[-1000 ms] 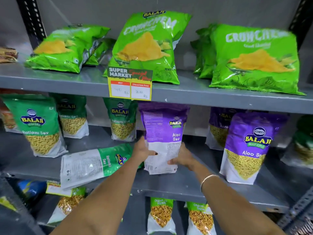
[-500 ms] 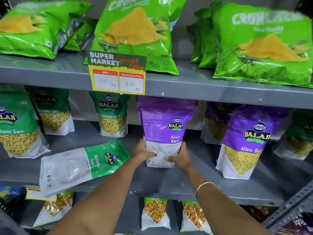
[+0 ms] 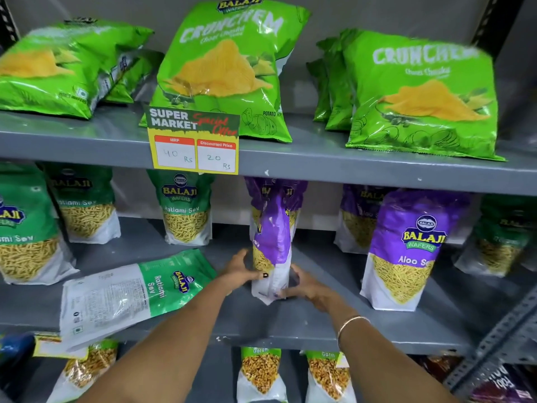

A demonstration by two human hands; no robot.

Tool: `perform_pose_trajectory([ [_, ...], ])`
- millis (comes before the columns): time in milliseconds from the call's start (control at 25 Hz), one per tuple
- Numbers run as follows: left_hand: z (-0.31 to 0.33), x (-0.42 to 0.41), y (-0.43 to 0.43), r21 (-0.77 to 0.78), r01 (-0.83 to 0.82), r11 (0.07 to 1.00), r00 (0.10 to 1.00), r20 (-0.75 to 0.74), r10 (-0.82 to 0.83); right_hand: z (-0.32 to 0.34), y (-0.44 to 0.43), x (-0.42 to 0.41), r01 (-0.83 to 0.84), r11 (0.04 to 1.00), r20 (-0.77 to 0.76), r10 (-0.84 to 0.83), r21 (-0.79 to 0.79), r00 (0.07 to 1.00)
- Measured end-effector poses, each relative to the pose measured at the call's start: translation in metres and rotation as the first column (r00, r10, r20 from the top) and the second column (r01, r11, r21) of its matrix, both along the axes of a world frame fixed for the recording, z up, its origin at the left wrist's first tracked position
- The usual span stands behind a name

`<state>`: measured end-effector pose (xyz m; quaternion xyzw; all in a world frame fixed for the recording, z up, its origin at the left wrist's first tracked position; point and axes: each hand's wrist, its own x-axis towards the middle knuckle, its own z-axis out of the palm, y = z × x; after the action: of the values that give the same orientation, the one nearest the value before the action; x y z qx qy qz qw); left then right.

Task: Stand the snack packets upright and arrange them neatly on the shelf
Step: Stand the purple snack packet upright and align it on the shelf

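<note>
A purple Aloo Sev packet [image 3: 273,242] stands upright on the middle shelf [image 3: 305,324], turned edge-on to me. My left hand [image 3: 242,271] grips its lower left side and my right hand [image 3: 308,287] grips its lower right side. Behind it another purple packet shows partly. A green Ratlami Sev packet [image 3: 128,292] lies flat, back side up, at the shelf's front left. More green packets [image 3: 186,210] stand upright at the back left, and a purple packet [image 3: 406,248] stands to the right.
Large green Crunchem chip bags [image 3: 229,71] lean on the upper shelf above a yellow price tag [image 3: 193,144]. Green-topped packets [image 3: 260,373] stand on the lower shelf. A slotted metal upright [image 3: 499,341] runs at the right.
Both hands have turned the purple packet from showing its back face to edge-on. The view has shifted down and to the right.
</note>
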<state>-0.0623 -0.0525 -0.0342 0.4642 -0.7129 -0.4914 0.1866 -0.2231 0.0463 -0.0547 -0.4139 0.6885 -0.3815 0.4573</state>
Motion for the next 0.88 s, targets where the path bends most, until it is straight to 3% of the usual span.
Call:
perform_pose_trajectory([
  [80, 0.002, -0.009, 0.010, 0.069, 0.011, 0.998, 0.997, -0.082, -0.005, -0.002, 0.000, 0.008, -0.021, 1.000, -0.137, 0.024, 0.021, 0.990],
  [240, 0.003, -0.013, 0.008, 0.169, 0.017, 0.985, 0.990, -0.142, 0.008, -0.006, -0.007, 0.024, 0.117, 0.990, -0.320, -0.137, -0.083, 0.937],
  [360, 0.003, -0.009, 0.000, 0.111, -0.067, 0.992, 0.997, -0.039, 0.071, -0.018, -0.012, 0.008, 0.206, 0.968, -0.194, -0.231, -0.143, 0.953],
  [520, 0.004, -0.014, 0.002, 0.174, -0.151, 0.973, 0.974, -0.143, 0.176, -0.020, -0.013, -0.015, 0.196, 0.969, -0.217, -0.226, -0.153, 0.950],
  [560, 0.003, -0.015, 0.003, 0.191, -0.156, 0.969, 0.969, -0.161, 0.188, -0.014, -0.012, -0.015, 0.210, 0.962, -0.162, -0.238, -0.173, 0.958],
  [640, 0.003, -0.014, 0.004, 0.197, -0.140, 0.970, 0.966, -0.189, 0.177, 0.000, -0.006, -0.014, 0.202, 0.962, -0.076, -0.218, -0.181, 0.973],
  [760, 0.002, -0.012, 0.000, 0.116, -0.215, 0.970, 0.969, -0.099, 0.226, 0.011, -0.003, -0.013, 0.120, 0.969, 0.045, -0.113, -0.215, 0.993],
  [880, 0.004, -0.012, 0.003, 0.192, -0.188, 0.963, 0.964, -0.151, 0.218, 0.017, -0.004, -0.009, 0.053, 0.965, 0.076, -0.035, -0.258, 0.997],
])
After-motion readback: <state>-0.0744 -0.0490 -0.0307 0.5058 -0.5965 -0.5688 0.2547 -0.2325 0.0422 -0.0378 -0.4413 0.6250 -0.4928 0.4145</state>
